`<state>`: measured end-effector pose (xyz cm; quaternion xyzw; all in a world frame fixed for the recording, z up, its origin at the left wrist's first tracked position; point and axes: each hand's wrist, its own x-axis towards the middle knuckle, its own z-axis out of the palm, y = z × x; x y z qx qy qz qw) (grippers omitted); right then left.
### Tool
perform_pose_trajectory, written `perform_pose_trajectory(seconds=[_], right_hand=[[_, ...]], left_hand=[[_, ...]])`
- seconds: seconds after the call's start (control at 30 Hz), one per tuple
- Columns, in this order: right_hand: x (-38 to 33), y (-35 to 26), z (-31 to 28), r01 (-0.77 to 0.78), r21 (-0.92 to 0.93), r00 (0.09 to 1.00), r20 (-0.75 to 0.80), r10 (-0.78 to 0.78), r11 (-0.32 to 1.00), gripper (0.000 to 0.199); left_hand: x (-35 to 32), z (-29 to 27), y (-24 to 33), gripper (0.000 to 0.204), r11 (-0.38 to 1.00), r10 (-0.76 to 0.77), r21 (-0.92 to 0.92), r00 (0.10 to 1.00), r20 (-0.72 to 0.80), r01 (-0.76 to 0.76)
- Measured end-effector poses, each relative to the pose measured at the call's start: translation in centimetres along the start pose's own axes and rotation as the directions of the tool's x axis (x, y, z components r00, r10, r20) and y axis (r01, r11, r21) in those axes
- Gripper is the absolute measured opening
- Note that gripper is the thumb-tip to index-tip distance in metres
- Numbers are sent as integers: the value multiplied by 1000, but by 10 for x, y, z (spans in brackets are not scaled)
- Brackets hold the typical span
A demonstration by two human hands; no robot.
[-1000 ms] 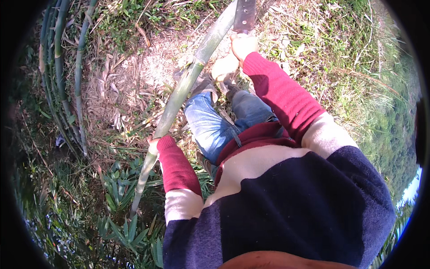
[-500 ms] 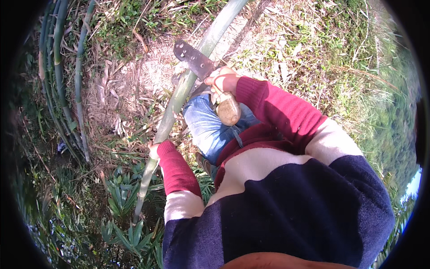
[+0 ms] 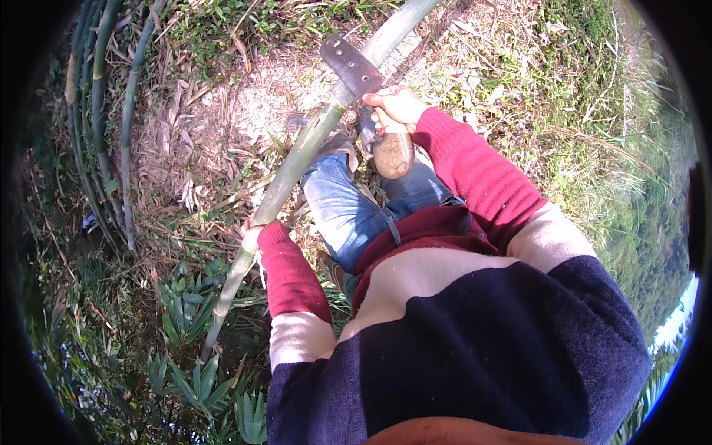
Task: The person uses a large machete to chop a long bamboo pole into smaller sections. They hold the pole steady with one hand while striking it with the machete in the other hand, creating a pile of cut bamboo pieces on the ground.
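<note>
A long green bamboo pole (image 3: 297,167) runs slantwise from the lower left to the far top edge. My left hand (image 3: 251,237) is closed around its nearer part, the fingers partly hidden by the pole and sleeve. In my right hand (image 3: 397,107) is a machete, gripped by its thick wooden handle (image 3: 394,157), whose rounded end points back toward me. Its dark, broad machete blade (image 3: 351,65), with several small holes, crosses over the pole farther up. Whether the blade touches the bamboo I cannot tell. Just below it, a pale ring (image 3: 340,99) marks the pole.
Several standing bamboo stems (image 3: 100,111) rise at the left. Dry leaf litter (image 3: 230,122) covers the ground beyond the pole. Leafy plants (image 3: 194,315) grow at the lower left, around the pole's near end. My jeans-clad legs (image 3: 334,208) are close beneath the pole.
My right hand and the machete have moved farther away and rightward along the bamboo pole. My left hand keeps its grip; the pole appears slightly shifted, with the view.
</note>
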<state>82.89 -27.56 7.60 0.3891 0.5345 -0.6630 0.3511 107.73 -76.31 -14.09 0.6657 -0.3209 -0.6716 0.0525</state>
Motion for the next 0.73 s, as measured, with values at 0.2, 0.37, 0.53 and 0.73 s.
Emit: perform_pose_trajectory(seconds=[0.2, 0.37, 0.53, 0.73], right_hand=[[33, -32, -54, 106, 121, 983, -161, -86, 987, 12], [-23, 19, 28, -126, -207, 976, 149, 158, 970, 16], [24, 0, -61, 128, -483, 956, -173, -237, 866, 17], [40, -2, -73, 233, -5, 864, -458, -209, 972, 22]], left_hand=[[39, -15, 31, 40, 742, -649, 514, 273, 710, 430], [56, -60, -12, 37, 937, -194, -111, 757, 624, 332], [-21, 17, -59, 23, 769, 280, -634, 934, 223, -79], [-52, 6, -55, 19, 732, 243, -676, 959, 144, -84]])
